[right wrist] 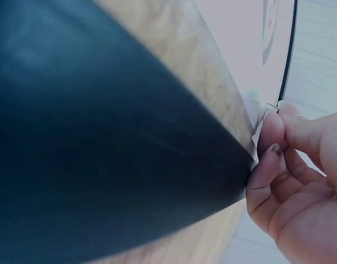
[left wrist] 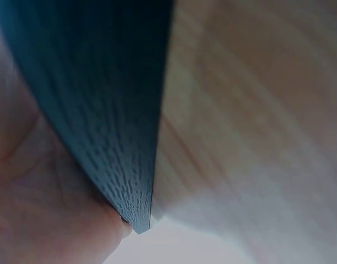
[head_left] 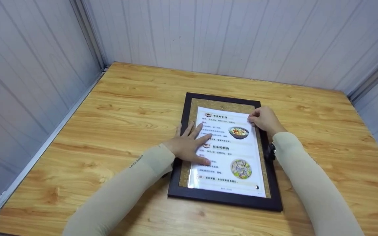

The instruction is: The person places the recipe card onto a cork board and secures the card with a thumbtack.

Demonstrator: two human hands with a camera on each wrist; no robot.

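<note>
A printed recipe sheet (head_left: 223, 150), glossy as if laminated, lies on a dark-framed cork board (head_left: 225, 201). One round silver thumbtack (head_left: 257, 187) sits at the sheet's lower right corner. My left hand (head_left: 189, 146) rests with fingers spread across the board's left side and the sheet. In the left wrist view, the palm (left wrist: 42, 209) is against the dark frame (left wrist: 119, 154). At the sheet's upper right corner my right hand (head_left: 266, 119) pinches a tiny shiny thing, apparently a thumbtack (right wrist: 272, 106), mostly hidden by the fingertips. Other right-hand fingers touch the frame's edge.
The board lies on a wood-grain table (head_left: 136, 111). Pale panelled walls (head_left: 182, 36) stand behind the table and along its sides. A dark wristband device (head_left: 271, 151) is on the right wrist, beside the frame's right edge.
</note>
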